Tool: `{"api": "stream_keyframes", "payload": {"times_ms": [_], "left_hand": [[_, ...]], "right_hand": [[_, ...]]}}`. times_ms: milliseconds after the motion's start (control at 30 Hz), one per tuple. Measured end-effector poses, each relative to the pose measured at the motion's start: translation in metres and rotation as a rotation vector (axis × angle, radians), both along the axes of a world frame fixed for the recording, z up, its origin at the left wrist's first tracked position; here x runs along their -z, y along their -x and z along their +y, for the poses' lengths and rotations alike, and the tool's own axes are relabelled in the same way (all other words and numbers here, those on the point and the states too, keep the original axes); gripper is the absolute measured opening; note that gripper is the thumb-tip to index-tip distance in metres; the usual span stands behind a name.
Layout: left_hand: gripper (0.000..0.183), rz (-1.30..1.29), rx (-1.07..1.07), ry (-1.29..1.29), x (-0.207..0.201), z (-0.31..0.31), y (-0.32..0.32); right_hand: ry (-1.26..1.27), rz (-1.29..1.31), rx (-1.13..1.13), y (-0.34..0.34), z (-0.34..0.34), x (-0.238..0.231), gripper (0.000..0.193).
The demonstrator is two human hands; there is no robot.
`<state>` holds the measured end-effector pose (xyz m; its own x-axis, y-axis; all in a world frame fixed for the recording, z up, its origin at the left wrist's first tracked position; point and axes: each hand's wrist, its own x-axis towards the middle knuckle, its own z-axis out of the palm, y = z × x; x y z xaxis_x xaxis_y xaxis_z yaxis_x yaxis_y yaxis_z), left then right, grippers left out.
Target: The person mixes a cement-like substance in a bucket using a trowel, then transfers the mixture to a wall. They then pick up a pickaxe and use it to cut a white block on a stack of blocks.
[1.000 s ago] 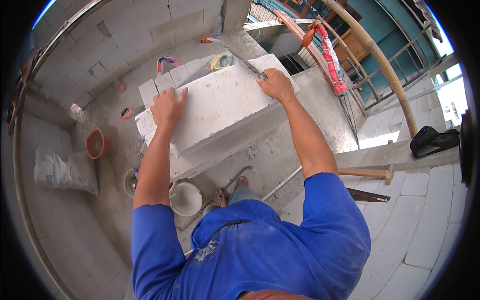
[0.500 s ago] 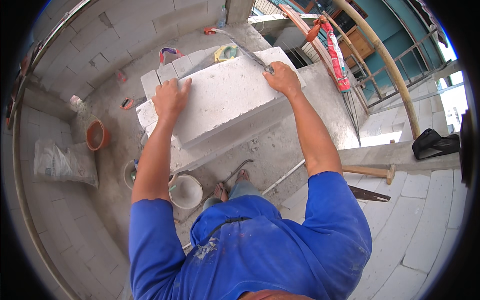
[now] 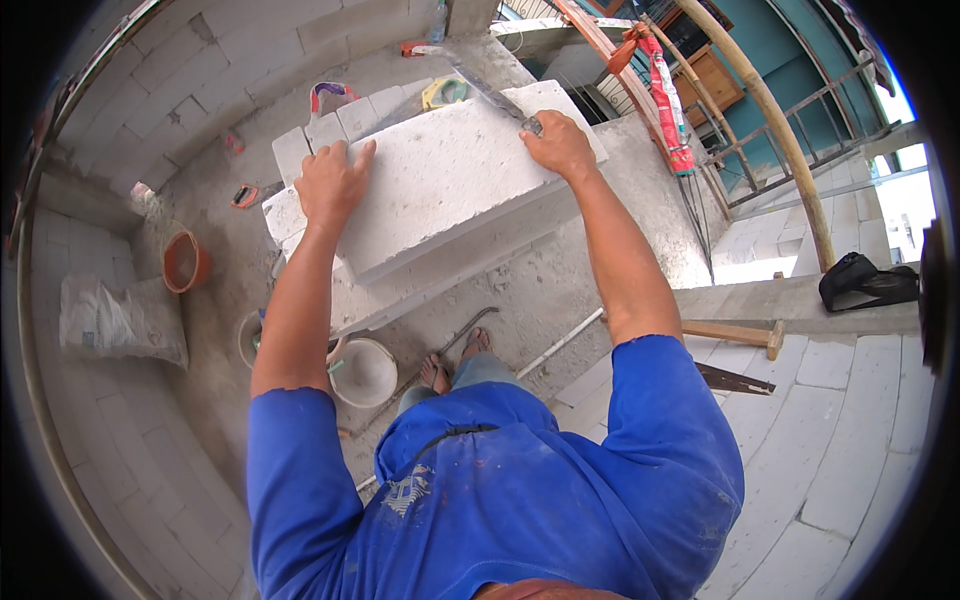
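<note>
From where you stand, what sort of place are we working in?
Most likely a building site, with masonry under way: walls of pale blocks, a large white block under both hands, buckets on the dusty floor, and bamboo scaffolding outside.

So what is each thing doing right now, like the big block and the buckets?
Left hand: flat on the block, open.
Right hand: gripping a saw handle at the block's far edge.
White block: lying flat on a stack of blocks.
White bucket: upright on the floor.
Orange bucket: upright.
Grey sack: lying down.
</note>
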<state>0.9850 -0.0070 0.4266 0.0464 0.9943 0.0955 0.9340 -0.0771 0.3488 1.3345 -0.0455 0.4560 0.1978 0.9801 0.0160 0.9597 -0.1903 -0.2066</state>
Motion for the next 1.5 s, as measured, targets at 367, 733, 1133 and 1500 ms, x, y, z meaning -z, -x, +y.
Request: {"api": "stream_keyframes", "payload": {"times_ms": [367,733,1133,1500], "left_hand": [[0.065,0.039,-0.002,0.045,-0.001,0.002,0.002],[0.060,0.011,-0.024,0.048,-0.003,-0.001,0.003],[0.059,0.032,-0.037,0.024,0.003,0.001,0.000],[0.051,0.000,-0.006,-0.077,0.023,0.013,0.004]], "right_hand": [[-0.020,-0.003,-0.014,-0.002,0.004,0.008,0.042],[-0.074,-0.010,-0.096,-0.007,0.005,0.010,0.040],[-0.022,0.047,-0.053,-0.005,0.000,0.002,0.040],[-0.192,0.825,-0.099,-0.077,-0.040,-0.022,0.036]]}}
